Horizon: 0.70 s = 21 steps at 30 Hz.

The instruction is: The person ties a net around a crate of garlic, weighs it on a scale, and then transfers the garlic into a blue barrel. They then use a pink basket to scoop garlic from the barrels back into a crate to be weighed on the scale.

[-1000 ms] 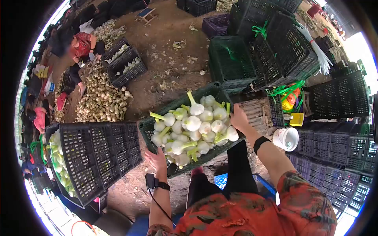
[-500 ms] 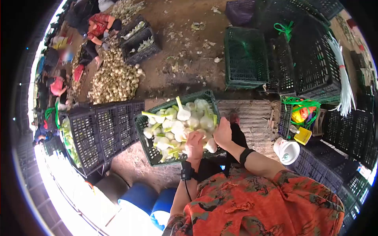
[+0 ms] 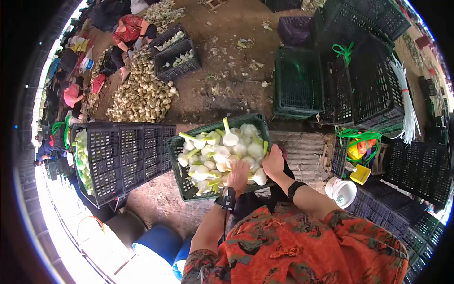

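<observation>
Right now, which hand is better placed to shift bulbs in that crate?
Likely left: the left hand is over the garlic bulbs, while the right hand is at the edge of the crate.

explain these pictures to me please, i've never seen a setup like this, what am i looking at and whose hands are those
There is no robot here: these are a person's two bare hands, seen by a camera worn on the head, looking forward and down.

In front of the body is a crate filled with white garlic bulbs, some with green stems. The left hand is on the bulbs; whether it grips one is unclear. The right hand is at the crate's right side, its exact grip also unclear.

Beyond, a large garlic heap lies on the ground near another person. Black crates stand at the left, and a white bucket at the right.
</observation>
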Each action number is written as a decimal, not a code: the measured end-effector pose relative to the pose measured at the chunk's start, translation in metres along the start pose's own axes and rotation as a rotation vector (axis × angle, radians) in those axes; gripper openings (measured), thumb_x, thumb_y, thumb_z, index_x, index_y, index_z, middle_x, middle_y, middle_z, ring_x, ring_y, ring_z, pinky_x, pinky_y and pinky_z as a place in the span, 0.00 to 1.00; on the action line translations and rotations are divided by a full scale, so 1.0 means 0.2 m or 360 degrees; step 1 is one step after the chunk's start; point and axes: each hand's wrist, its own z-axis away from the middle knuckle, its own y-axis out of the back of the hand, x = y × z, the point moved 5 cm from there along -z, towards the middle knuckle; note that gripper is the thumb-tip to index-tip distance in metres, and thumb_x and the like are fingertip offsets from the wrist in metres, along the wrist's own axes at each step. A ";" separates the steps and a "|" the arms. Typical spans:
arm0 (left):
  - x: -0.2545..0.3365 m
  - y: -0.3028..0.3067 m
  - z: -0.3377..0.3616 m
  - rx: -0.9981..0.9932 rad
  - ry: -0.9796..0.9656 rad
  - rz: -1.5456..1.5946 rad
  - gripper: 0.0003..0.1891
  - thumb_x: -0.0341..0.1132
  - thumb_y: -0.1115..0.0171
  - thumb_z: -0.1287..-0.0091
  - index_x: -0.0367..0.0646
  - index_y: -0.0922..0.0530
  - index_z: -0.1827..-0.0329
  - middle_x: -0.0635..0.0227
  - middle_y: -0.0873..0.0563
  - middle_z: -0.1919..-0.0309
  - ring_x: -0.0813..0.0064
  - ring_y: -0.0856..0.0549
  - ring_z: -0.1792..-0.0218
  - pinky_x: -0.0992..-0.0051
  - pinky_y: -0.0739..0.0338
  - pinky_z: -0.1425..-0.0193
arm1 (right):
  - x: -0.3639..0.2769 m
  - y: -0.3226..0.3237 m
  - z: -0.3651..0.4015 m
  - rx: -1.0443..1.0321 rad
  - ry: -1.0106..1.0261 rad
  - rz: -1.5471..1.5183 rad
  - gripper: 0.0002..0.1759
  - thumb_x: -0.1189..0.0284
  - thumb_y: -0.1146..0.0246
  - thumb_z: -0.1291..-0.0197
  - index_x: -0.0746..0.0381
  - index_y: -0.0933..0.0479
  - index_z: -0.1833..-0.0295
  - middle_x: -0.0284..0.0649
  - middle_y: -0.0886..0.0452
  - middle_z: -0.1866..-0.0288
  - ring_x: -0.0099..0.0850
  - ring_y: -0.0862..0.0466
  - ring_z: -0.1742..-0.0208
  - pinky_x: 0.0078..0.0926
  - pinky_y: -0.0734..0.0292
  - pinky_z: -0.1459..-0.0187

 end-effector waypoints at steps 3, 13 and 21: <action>0.04 0.12 0.02 0.0321 0.0060 0.0371 0.13 0.26 0.45 0.42 0.41 0.26 0.54 0.57 0.26 0.59 0.55 0.23 0.56 0.63 0.24 0.54 | 0.00 -0.03 0.01 0.0063 0.0063 0.0044 0.10 0.77 0.46 0.40 0.67 0.37 0.55 0.60 0.27 0.55 0.58 0.26 0.51 0.53 0.30 0.52; -0.07 0.00 -0.07 0.0221 -0.0072 0.0345 0.02 0.31 0.42 0.42 0.44 0.23 0.71 0.62 0.23 0.71 0.58 0.20 0.64 0.63 0.25 0.62 | 0.00 -0.05 0.02 0.0055 -0.0008 0.0082 0.11 0.76 0.45 0.44 0.68 0.35 0.56 0.60 0.25 0.57 0.61 0.25 0.52 0.54 0.30 0.52; -0.06 -0.03 -0.06 0.0150 0.0155 0.0308 0.02 0.27 0.44 0.45 0.43 0.23 0.71 0.60 0.22 0.72 0.56 0.19 0.64 0.60 0.24 0.61 | -0.02 -0.05 0.01 0.0015 -0.0051 0.0196 0.10 0.75 0.46 0.39 0.67 0.36 0.56 0.59 0.24 0.56 0.57 0.23 0.52 0.53 0.28 0.54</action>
